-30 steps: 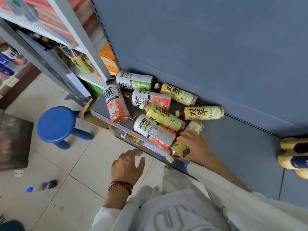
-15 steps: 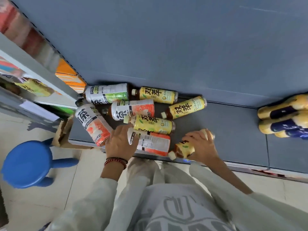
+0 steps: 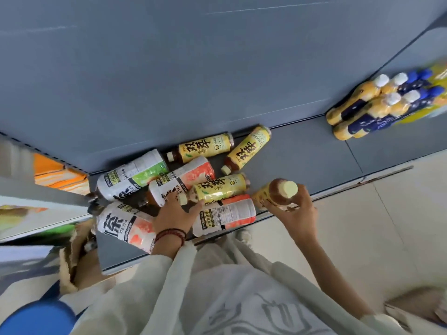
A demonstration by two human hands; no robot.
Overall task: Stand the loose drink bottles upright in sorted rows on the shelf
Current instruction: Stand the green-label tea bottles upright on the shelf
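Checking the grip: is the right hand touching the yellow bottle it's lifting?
Touching. The head view shows the right hand with fingers wrapped around the yellow bottle.

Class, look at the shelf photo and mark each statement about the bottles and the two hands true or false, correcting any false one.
1. The right hand holds a yellow-label bottle. True.
2. The left hand is raised clear of the pile. False: it rests among the lying bottles.
3. The green-label bottle stands upright. False: it lies on its side.
4. The blue-label bottles stand apart at the shelf's right end. True.
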